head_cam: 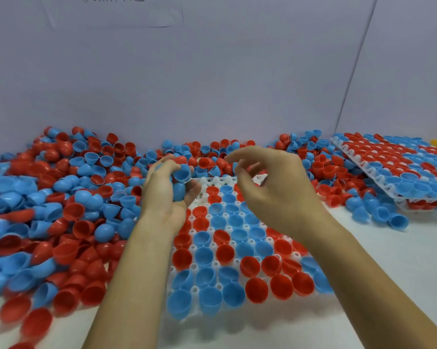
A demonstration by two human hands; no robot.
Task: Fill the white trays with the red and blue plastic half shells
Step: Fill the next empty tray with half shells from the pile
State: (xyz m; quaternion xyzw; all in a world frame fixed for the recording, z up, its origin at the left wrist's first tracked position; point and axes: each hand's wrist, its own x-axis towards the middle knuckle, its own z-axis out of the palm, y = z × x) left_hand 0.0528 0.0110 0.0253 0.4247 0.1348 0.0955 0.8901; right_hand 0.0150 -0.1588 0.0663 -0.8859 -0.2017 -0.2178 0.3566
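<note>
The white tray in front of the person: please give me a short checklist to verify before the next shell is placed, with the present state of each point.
1. Shells ready in hand: ok. The left hand grips a few blue half shells.
2. Placing hand free: ok. The right hand hovers with loosely curled fingers and holds nothing.
3. Free sockets left in the white tray: ok. Its far rows, near the hands, show bare white sockets.
4. Placed shells sit open side up: ok in the near rows; behind the hands, cannot tell.
5. Supply: ok. A loose pile of shells lies left of the tray.
6. Finished trays out of the way: ok, stacked at the right.
</note>
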